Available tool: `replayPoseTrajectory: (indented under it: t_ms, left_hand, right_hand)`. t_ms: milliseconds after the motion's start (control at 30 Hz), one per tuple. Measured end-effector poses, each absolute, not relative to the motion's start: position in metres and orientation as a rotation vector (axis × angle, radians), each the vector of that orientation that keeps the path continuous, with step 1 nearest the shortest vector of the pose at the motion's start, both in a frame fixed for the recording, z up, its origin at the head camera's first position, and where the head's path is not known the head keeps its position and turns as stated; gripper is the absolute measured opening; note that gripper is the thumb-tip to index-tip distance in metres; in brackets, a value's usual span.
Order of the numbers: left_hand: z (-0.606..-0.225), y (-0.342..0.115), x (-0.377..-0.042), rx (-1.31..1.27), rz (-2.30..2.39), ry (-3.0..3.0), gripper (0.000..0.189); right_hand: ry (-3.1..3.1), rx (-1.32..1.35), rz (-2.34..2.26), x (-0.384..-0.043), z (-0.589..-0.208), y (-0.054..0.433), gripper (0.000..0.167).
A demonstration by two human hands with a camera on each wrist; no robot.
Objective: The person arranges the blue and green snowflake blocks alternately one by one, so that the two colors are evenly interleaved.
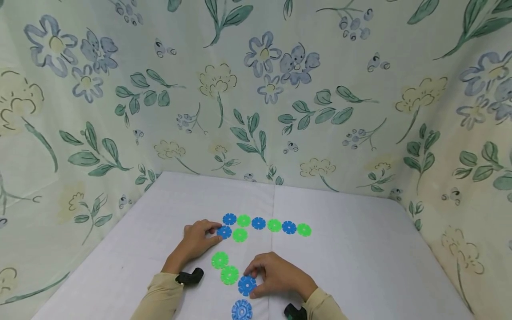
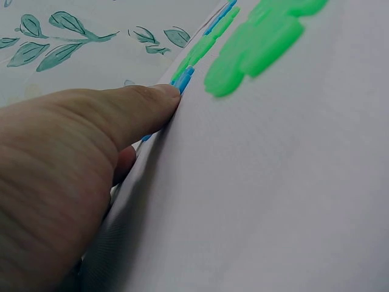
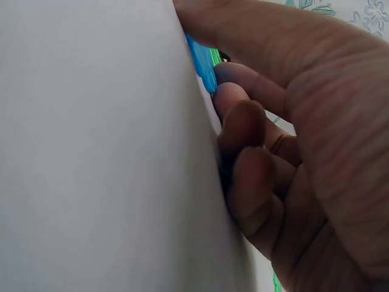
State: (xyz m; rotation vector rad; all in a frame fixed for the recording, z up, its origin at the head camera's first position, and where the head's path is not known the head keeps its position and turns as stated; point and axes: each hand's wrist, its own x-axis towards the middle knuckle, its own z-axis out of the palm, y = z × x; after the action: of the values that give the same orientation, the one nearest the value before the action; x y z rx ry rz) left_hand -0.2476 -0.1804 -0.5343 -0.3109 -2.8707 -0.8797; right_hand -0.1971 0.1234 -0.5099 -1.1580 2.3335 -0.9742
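Observation:
My left hand holds a blue notched disc by its edge between thumb and fingers, flat on the white cloth. Touching or nearly touching that disc on its right is a green notched disc. Nearer the front, my right hand pinches another blue notched disc, thumb at its lower edge and a finger at its upper edge. In the right wrist view, that blue disc shows edge-on beside the fingertips. Two green discs, one upper and one lower, lie just left of it.
Beyond the left hand, several discs form a row alternating blue and green. A blue disc with a raised-looking pattern lies at the front edge of view. Floral curtains surround the white-covered table.

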Motion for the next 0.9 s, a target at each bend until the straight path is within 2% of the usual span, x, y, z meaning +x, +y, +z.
replayPoseTrajectory:
  t_ms: [900]
  left_hand:
    - [-0.5324,-0.1801,-0.2464,-0.301,-0.884,-2.867,0.038]
  right_hand:
    - [2.395,-1.137,-0.929,-0.1943,-0.5078,0.1194,0.039]
